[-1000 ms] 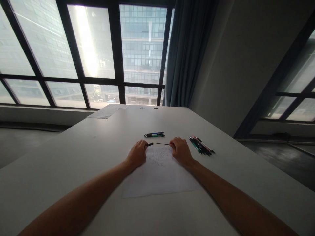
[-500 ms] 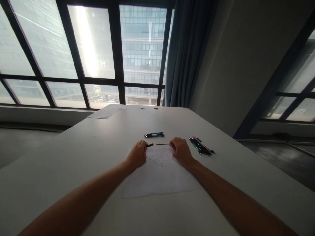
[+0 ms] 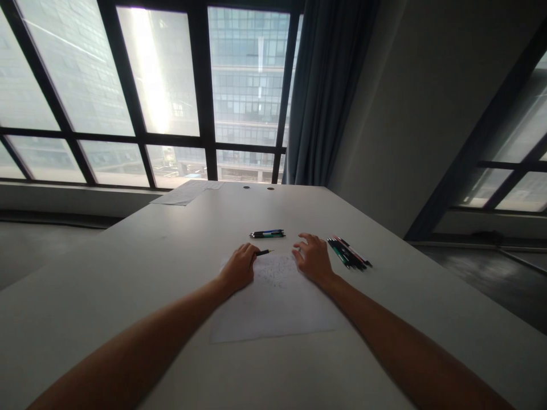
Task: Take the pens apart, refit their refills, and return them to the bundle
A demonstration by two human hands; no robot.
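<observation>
My left hand [image 3: 239,266] rests on the far left corner of a white sheet of paper [image 3: 277,304] and grips a dark pen [image 3: 264,252] whose tip points right. Faint scribbles mark the far part of the sheet. My right hand [image 3: 311,257] lies at the sheet's far right corner with its fingers spread and nothing visible in it. Both forearms stretch across the white table [image 3: 128,273].
Two or three pens [image 3: 268,234] lie side by side just beyond the sheet. A bundle of several pens [image 3: 348,253] lies right of my right hand. More papers [image 3: 186,193] sit at the table's far edge by the window; a curtain hangs behind.
The thin dark rod that my right hand held toward the pen is gone from sight. My right hand has opened its fingers. The left hand's pen now shows a longer tip.
</observation>
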